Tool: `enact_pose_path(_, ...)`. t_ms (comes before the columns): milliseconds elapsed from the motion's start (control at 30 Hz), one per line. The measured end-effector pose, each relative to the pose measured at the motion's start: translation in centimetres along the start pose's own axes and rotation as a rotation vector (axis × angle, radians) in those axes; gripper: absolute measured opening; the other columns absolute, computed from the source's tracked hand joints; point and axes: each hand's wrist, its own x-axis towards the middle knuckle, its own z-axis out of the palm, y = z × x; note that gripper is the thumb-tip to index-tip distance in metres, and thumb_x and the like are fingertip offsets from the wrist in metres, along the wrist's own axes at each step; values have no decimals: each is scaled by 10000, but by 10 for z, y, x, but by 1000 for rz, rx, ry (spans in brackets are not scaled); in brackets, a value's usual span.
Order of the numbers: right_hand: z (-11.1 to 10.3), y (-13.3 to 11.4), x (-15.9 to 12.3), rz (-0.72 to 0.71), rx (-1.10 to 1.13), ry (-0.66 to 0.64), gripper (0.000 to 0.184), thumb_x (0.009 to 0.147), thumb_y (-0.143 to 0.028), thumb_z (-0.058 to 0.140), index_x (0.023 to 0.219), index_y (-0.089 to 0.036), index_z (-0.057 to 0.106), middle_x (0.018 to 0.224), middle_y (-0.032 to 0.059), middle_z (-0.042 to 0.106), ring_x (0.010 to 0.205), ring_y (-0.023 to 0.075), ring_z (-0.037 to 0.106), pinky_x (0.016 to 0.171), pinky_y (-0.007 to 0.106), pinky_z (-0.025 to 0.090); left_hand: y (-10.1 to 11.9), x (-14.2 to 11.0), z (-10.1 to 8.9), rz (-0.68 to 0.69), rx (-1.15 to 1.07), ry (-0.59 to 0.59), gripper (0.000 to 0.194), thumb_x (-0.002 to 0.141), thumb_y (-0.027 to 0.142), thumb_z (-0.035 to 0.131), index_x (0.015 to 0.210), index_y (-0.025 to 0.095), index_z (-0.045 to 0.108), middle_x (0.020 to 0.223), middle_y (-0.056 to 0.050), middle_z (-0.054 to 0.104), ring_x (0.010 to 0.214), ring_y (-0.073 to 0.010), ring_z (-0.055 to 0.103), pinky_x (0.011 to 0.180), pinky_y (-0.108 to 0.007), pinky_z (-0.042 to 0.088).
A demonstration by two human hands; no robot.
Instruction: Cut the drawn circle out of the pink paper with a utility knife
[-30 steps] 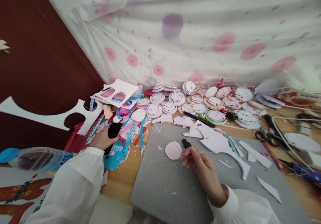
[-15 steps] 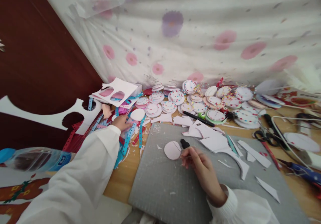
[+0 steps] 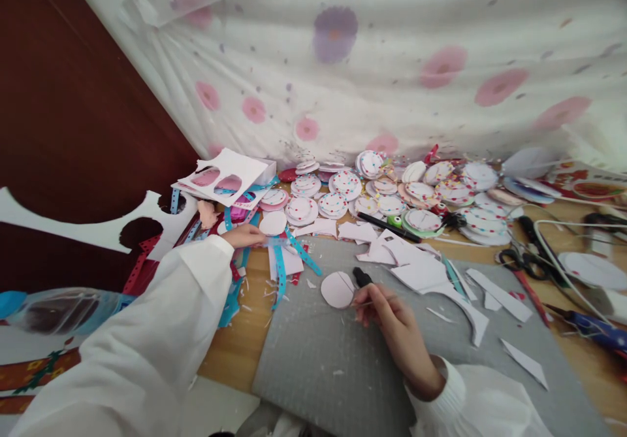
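Note:
My left hand [image 3: 243, 236] reaches to the pile of scraps at the left, its fingers pressed together at one end of the light-blue dotted strips [image 3: 279, 274]. A white paper disc [image 3: 273, 223] lies just beyond those fingertips. Over the grey cutting mat [image 3: 304, 358], my right hand [image 3: 392, 326] is closed around a slim tool with a black end [image 3: 361, 277]; most of the tool is hidden by the fingers. Beside it, a round pale paper disc [image 3: 337, 290] rests on the mat, with a thin dark line across its edge.
Stacks of dotted paper discs [image 3: 345, 185] line the back of the table. White offcuts [image 3: 426, 270], scissors [image 3: 522, 262] and a blue glue gun [image 3: 595, 332] lie to the right. A cut-out white sheet [image 3: 226, 177] and a plastic bottle [image 3: 63, 311] are at left.
My left hand has shifted slightly right and up, and the blue strips have swung right onto the mat's edge, a white paper piece showing beneath. My right hand stays put.

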Motion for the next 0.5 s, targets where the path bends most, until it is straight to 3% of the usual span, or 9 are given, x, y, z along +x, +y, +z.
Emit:
enact_pose_path(100,-1,0,0,-1,-6,-7,455,881,-579,514,748,-165,648,634,30,617,565,129,556,531,243,422,12,-22,11,18,53,88,306,669,438,600,778,175,711,840,-60,717,856,-255,651,781,-320,487)
enact_pose_path(200,-1,-1,0,-1,-11,-8,458,882,-581,512,746,-165,647,631,31,617,563,129,556,531,243,419,23,-48,30,37,171,259,516,650,422,672,1085,146,644,1132,-158,646,1130,-372,547,955,-478,412)
enact_pose_path(333,-1,-1,0,0,-9,-1,463,875,-592,514,744,-167,642,611,27,608,553,130,549,526,245,416,27,-68,54,282,505,296,813,585,501,795,1268,161,515,1295,-195,541,1168,-377,539,950,-485,445)
enact_pose_path(400,-1,-1,0,-4,-7,5,467,869,-599,518,742,-167,643,604,25,604,546,130,545,522,245,415,26,-71,58,354,616,327,709,666,426,779,1264,158,508,1310,-185,536,1159,-346,557,926,-443,473)
enact_pose_path(500,-1,-1,-1,-10,-7,19,472,862,-603,524,734,-164,645,620,31,610,551,132,550,520,247,418,25,-72,54,492,772,449,319,837,235,612,1146,165,580,1195,-138,616,1056,-276,608,866,-385,496)
